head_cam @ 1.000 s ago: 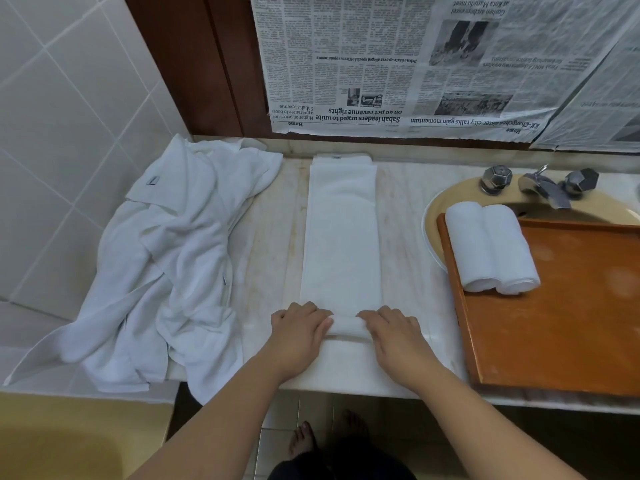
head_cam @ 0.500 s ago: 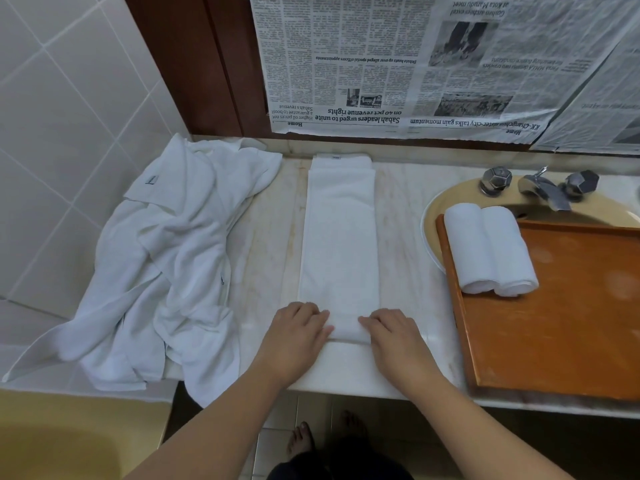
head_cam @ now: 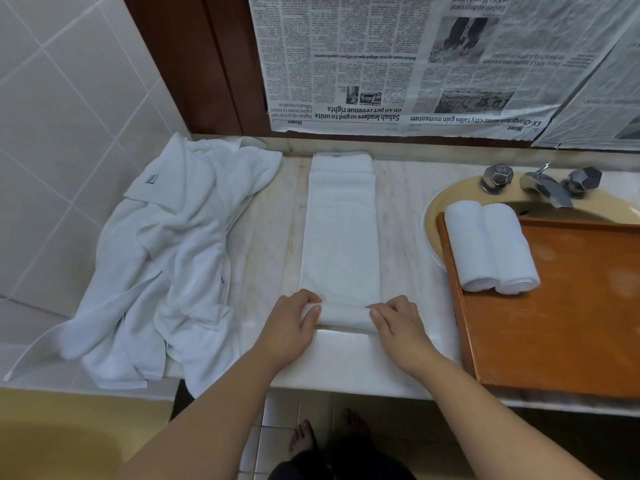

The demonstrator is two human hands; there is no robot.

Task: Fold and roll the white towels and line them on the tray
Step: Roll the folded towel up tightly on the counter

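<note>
A white towel [head_cam: 341, 233], folded into a long narrow strip, lies on the marble counter and runs away from me. Its near end is rolled into a short roll [head_cam: 344, 315]. My left hand [head_cam: 294, 323] grips the roll's left end with curled fingers. My right hand [head_cam: 398, 323] grips its right end the same way. Two rolled white towels [head_cam: 490, 247] lie side by side at the far left corner of the orange-brown wooden tray [head_cam: 561, 317] on the right.
A heap of loose white towels [head_cam: 162, 258] covers the counter's left part and hangs over its front edge. Behind the tray is a beige sink [head_cam: 450, 197] with a metal tap [head_cam: 543, 183]. Newspaper covers the wall above. A tiled wall closes the left side.
Both hands have moved a little away from me, and the roll at the towel's near end has grown thicker. The flat strip beyond it is shorter.
</note>
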